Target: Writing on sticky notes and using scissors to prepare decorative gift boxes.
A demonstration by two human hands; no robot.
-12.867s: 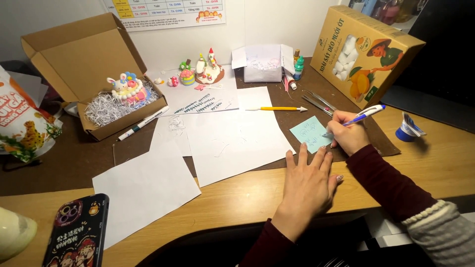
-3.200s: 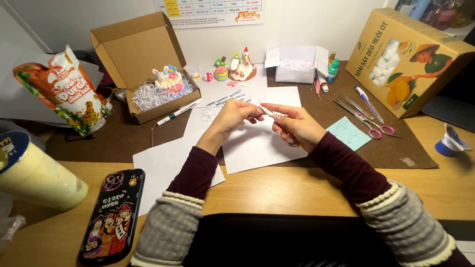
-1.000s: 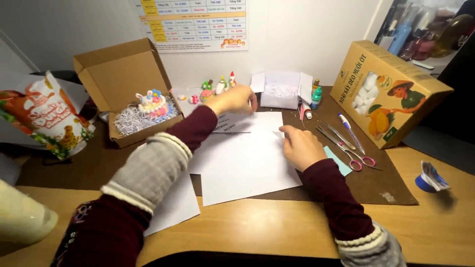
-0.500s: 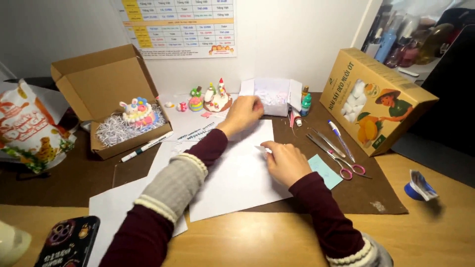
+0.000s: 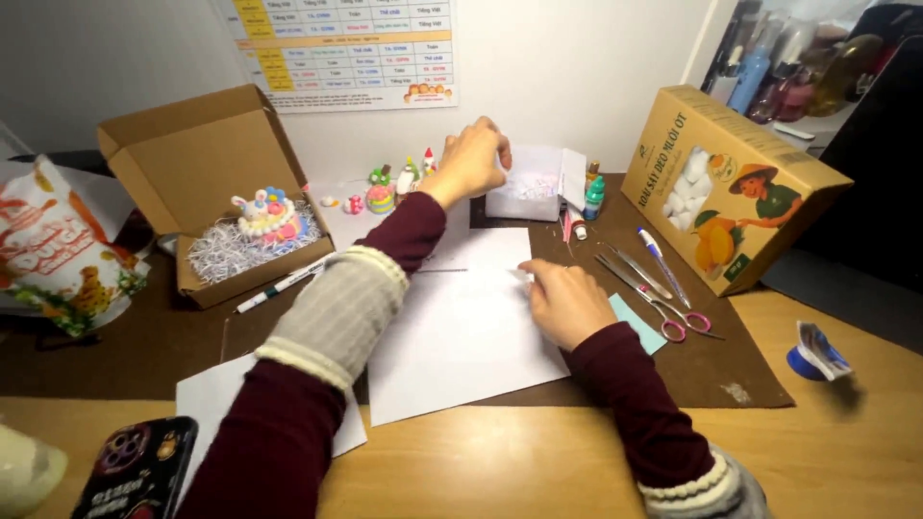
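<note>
The left hand (image 5: 471, 159) pinches something unseen over the small clear box (image 5: 527, 195); the right hand (image 5: 567, 303) lies flat, empty, on paper (image 5: 461, 332). The sleeve could topple the nearby figurines (image 5: 404, 183).

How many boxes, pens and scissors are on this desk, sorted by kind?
Cardboard boxes: 2, the open brown box and the yellow printed box
Small clear box at the left hand: 1
Pens: 2, black-and-white pen, blue pen
Scissors: 1
Total: 6

One head-worn camera looks down and forward, close over the desk (image 5: 846, 452).
</note>
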